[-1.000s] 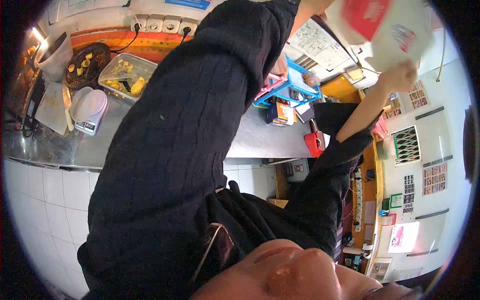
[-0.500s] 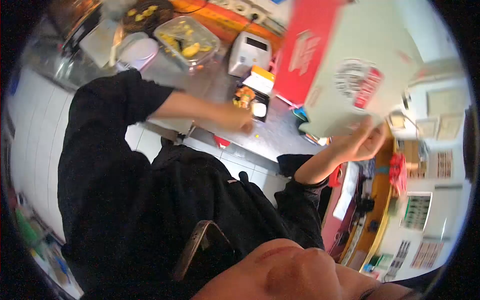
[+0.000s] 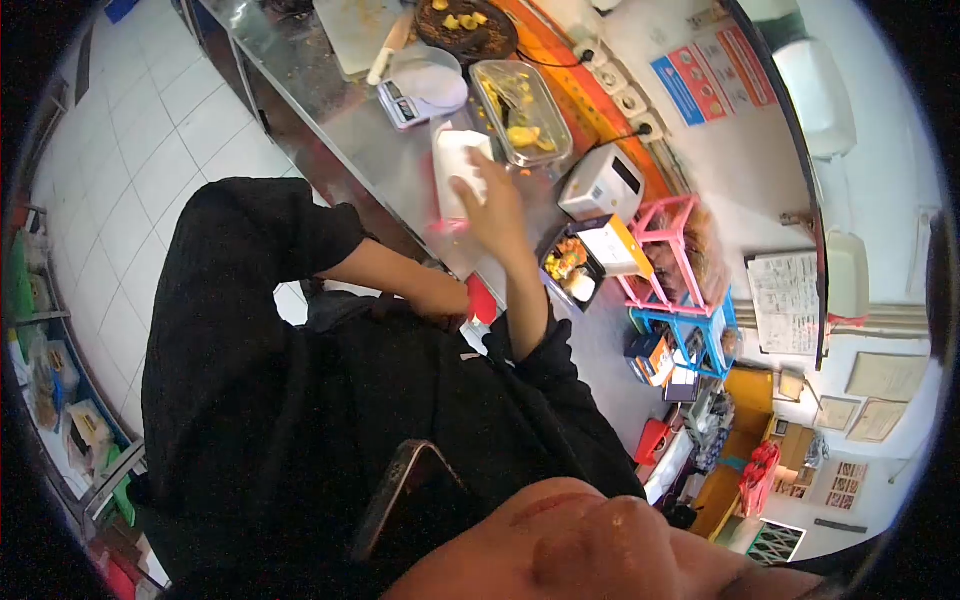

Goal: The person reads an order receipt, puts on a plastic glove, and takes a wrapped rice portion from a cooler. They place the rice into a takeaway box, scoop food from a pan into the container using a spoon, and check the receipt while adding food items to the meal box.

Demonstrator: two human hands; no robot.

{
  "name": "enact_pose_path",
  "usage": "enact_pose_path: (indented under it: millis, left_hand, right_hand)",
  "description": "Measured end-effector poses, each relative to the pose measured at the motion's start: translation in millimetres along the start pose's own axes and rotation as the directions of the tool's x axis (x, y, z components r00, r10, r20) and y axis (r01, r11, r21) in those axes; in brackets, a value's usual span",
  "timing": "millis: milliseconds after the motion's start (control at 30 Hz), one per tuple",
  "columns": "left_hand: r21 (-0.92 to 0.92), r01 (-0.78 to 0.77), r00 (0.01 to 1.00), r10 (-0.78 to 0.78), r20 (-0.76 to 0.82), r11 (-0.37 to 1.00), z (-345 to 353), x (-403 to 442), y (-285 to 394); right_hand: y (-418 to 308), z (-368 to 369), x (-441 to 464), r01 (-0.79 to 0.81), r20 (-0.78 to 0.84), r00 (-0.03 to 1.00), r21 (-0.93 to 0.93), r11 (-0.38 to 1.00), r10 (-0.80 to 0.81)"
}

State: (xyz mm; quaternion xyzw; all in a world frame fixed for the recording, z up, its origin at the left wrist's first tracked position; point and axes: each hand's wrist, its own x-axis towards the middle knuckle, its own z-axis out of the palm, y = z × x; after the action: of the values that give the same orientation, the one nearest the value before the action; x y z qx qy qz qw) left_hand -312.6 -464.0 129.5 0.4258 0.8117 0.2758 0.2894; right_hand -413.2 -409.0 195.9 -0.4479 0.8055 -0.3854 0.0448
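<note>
Carton [image 3: 453, 155], up high ½ sec ago, is now down on counter [image 3: 600, 345] nr scale [image 3: 399, 108]. R hand [image 3: 492, 208] is on it, fingers spread, firm grip unclear; L hand [image 3: 443, 298] is by red item [image 3: 482, 300], can't tell if grasping.

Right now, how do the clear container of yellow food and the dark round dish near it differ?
The clear container is a rounded rectangle with see-through walls, while the dark round dish has a speckled, brown-black surface. The container holds a large yellow lump near one end plus smaller bits, whereas the dish carries only a few separate small pieces. Both hold yellow food, though I can't tell whether it is the same kind.
</note>
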Motion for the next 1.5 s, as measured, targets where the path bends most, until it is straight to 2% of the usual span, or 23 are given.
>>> enact_pose_path:
  millis: [33,67,133,200,300,400,467,500,567,600,667,733,767,867,900,1100,1200,1267,1300,1367,1400,1433,1500]
  left_hand:
    - [0.025,0.04,0.999,-0.04,0.01,0.999,1.1,-14.5,0.0]
    - [0.017,0.045,0.999,-0.045,0.007,0.999,1.5,-30.0,-0.6]
    - [0.075,0.066,0.998,-0.067,0.008,0.995,-3.7,-64.2,4.6]
    - [0.144,0.094,0.996,-0.094,-0.002,0.985,-10.7,-97.0,6.8]
    - [0.201,0.152,0.986,-0.135,-0.095,0.968,24.6,-119.2,-30.4]
    - [0.126,0.259,0.961,-0.243,-0.13,0.958,12.4,-159.7,-20.7]
    - [-0.011,0.334,0.93,-0.332,-0.158,0.942,-2.6,-184.5,-9.1]
    - [-0.387,0.273,0.87,-0.398,-0.291,0.881,-4.3,-205.8,3.3]
    - [-0.555,0.156,0.847,-0.4,-0.35,0.817,-6.2,-229.0,6.2]
    - [-0.591,0.114,0.85,-0.386,-0.358,0.799,-6.8,-232.7,4.8]
    - [-0.618,0.081,0.848,-0.379,-0.369,0.782,-4.3,-232.4,-0.3]
    - [-0.634,0.069,0.841,-0.386,-0.378,0.771,-4.6,-231.4,-4.8]
    - [-0.634,0.064,0.838,-0.386,-0.384,0.77,-5.9,-230.6,-5.9]
    - [-0.636,0.058,0.835,-0.387,-0.391,0.769,-13.4,-225.2,-12.2]
    - [-0.635,0.063,0.836,-0.389,-0.388,0.77,-15.5,-224.1,-14.5]
    - [-0.612,0.094,0.852,-0.381,-0.358,0.786,-20.6,-211.3,-23.4]
    - [-0.585,0.126,0.858,-0.384,-0.342,0.801,-19.4,-205.2,-29.9]
    - [-0.539,0.184,0.87,-0.392,-0.3,0.822,-15.4,-200.7,-37.8]
    - [-0.491,0.229,0.881,-0.394,-0.263,0.841,-14.5,-195.3,-43.6]
    - [-0.38,0.311,0.901,-0.398,-0.173,0.871,-12.9,-181.3,-54.3]
    - [-0.322,0.349,0.903,-0.408,-0.135,0.88,-14.5,-172.0,-59.2]
    - [-0.253,0.382,0.9,-0.42,-0.114,0.889,-13.3,-163.5,-63.2]
    - [-0.146,0.326,0.926,-0.346,-0.148,0.934,-9.3,-145.9,-70.0]
  right_hand:
    - [-60.0,0.6,4.2,-0.069,0.114,0.993,0.269,0.961,0.039]
    - [-97.3,7.5,8.5,-0.023,0.223,0.971,0.426,0.905,-0.08]
    - [-171.3,7.2,11.7,-0.25,0.485,0.786,0.817,0.52,-0.384]
    - [-214.7,10.0,19.4,-0.555,0.547,0.365,0.777,0.295,-0.753]
    - [-267.4,25.2,26.7,-0.544,0.452,0.285,0.802,0.246,-0.845]
    - [-288.6,39.0,37.6,-0.628,0.586,0.173,0.685,0.369,-0.792]
    - [-288.9,56.8,34.5,-0.402,0.615,0.455,0.787,0.468,-0.644]
    - [-285.8,70.2,39.0,-0.285,0.496,0.648,0.862,0.42,-0.578]
    - [-263.2,97.7,41.8,-0.076,0.263,0.925,0.836,0.544,-0.274]
    - [-250.3,103.8,45.2,-0.038,0.125,0.989,0.714,0.699,-0.073]
    - [-272.5,103.2,67.3,-0.08,0.039,0.997,0.674,0.735,0.073]
    - [-266.5,119.8,80.6,-0.075,-0.084,0.971,0.783,0.617,0.224]
    - [-262.4,129.1,85.4,-0.08,-0.087,0.941,0.881,0.466,0.327]
    - [-249.3,138.7,98.8,-0.008,-0.17,0.9,0.914,0.406,0.4]
    - [-246.2,137.6,101.1,0.022,-0.156,0.903,0.947,0.32,0.401]
    - [-233.9,120.6,109.6,0.084,-0.261,0.876,0.91,0.405,0.405]
    - [-223.1,113.7,108.3,0.071,-0.236,0.874,0.927,0.369,0.425]
    - [-216.3,108.3,99.9,0.023,-0.245,0.926,0.796,0.605,0.287]
    - [-222.4,98.6,88.2,-0.045,-0.122,0.951,0.855,0.517,0.284]
    - [-251.4,85.0,63.5,0.014,-0.051,0.982,0.98,0.198,0.183]
    - [-258.7,67.2,62.5,-0.072,0.071,0.997,0.991,0.11,0.008]
    - [-266.0,49.3,60.7,-0.183,0.191,0.967,0.981,0.058,-0.168]
    - [-275.8,13.3,66.3,-0.316,0.374,0.761,0.927,0.2,-0.53]
